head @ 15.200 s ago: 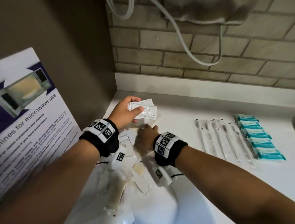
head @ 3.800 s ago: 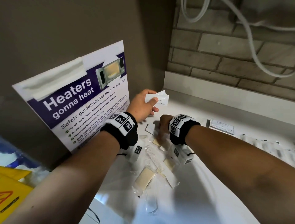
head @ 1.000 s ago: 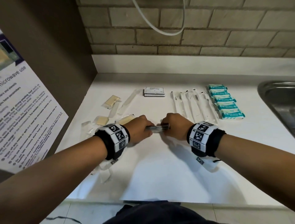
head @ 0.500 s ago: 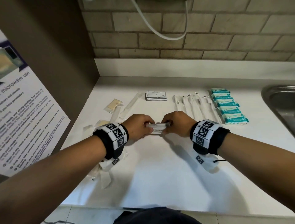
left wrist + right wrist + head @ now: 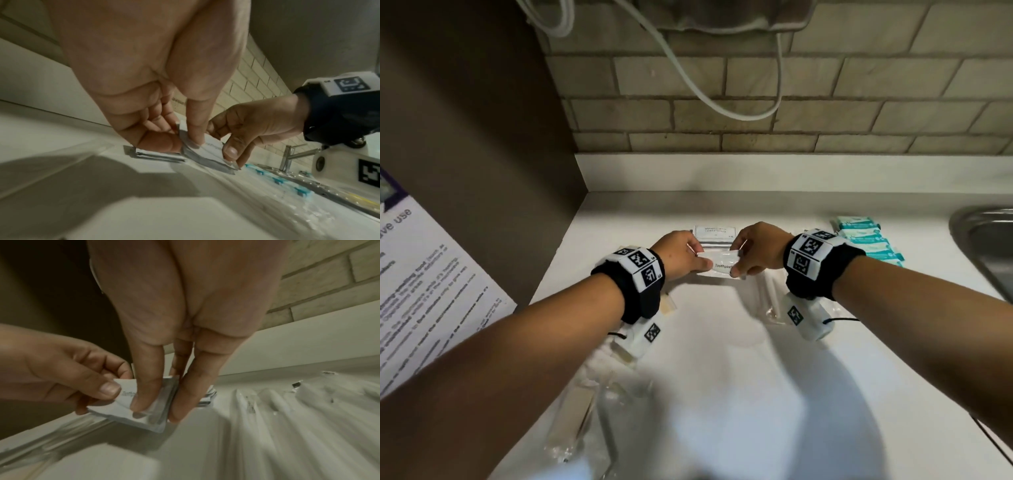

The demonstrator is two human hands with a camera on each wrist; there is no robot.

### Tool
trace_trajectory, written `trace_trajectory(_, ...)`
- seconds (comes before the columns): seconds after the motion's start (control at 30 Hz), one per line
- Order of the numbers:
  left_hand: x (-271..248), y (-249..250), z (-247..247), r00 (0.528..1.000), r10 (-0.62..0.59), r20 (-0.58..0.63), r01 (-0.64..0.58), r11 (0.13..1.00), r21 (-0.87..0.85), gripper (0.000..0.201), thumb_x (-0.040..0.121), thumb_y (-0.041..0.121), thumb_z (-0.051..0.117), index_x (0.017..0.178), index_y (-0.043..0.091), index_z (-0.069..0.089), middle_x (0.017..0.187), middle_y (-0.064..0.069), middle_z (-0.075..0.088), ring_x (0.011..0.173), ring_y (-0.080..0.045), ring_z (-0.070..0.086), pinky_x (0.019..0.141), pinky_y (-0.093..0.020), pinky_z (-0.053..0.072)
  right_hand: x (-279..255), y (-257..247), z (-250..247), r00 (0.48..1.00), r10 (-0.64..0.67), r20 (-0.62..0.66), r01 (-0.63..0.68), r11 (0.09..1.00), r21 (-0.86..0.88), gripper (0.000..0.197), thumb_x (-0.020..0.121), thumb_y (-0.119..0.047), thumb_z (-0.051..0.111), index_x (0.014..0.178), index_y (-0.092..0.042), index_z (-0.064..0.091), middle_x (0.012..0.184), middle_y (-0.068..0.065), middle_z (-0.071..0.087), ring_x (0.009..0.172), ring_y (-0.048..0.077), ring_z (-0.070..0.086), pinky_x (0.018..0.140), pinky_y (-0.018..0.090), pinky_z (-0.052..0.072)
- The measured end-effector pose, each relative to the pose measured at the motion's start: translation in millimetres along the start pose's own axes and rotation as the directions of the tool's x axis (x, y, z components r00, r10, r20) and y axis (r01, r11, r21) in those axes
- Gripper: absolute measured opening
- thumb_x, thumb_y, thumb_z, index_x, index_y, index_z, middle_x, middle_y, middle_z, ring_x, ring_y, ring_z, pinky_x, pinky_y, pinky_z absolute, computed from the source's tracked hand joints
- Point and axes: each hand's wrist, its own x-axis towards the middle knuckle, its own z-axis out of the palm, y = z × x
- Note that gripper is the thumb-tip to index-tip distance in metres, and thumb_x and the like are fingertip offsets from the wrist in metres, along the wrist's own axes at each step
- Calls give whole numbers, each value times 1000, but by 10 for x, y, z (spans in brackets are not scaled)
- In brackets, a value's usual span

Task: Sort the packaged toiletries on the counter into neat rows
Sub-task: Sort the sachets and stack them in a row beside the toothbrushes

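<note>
Hands (image 5: 679, 255) (image 5: 758, 251) both pinching small white toothpaste sachets (image 5: 717, 266) by opposite edges — hovering just before flat shampoo packet stack (image 5: 714, 234), bare white counter (image 5: 722, 359) nearer.

Bare forearms, no sleeves showing. Left hand (image 5: 678, 254) and right hand (image 5: 758, 250) each wearing a black fabric wrist band (image 5: 641, 297) topped by a white block carrying black square fiducial markers (image 5: 640, 264). Under each wrist a white camera housing (image 5: 810, 317) is hanging, with its own marker and a thin black cable (image 5: 840, 320). Round lens showing on the right unit (image 5: 320, 162).
</note>
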Motion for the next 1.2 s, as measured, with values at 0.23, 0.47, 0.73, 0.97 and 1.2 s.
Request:
trace_trajectory(0.23,286,19,42,994,-49,96,27,975,220,28,82,33,74,100,17,60,111,-7,68,104,-25,64,89,-30,47,221,-4,107,999,-18,-31,12,983,-181,30,67,-3,78,90,-16,65,83,2,68,54,18,64,61,27,60)
trace_trajectory(0.47,296,31,100,989,-49,140,-2,938,346,27,92,25,59,98,2,73,91,-12,77,79,-22,68,88,-32,55,253,-20,156,998,-60,14,60,881,-469,34,81,-29,68,110,-11,71,109,9,71,102,27,66,87,32,55)
trace_trajectory(0.73,312,43,112,974,-5,228,-114,856,505,63,74,38,77,130,14,58,129,-3,61,116,-23,60,98,-33,50,205,-87,203,993,-51,103,104,780,-617,56,70,-33,77,119,-10,63,114,6,67,104,25,62,87,34,54)
trace_trajectory(0.97,309,190,181,964,23,266,-194,744,639,29,65,24,74,89,8,70,83,-10,69,80,-29,69,65,-33,56,273,-162,261,989,-38,140,126,708,-695,38,70,-20,78,105,-10,65,99,7,66,92,24,63,72,28,47)
trace_trajectory(1.2,379,166,167,968,38,247,-185,774,605,31,70,23,73,98,9,70,89,-10,71,83,-29,68,68,-32,55,308,-155,229,994,-47,102,104,720,-686,43,73,-16,75,115,-8,65,111,9,69,99,26,67,77,29,52)
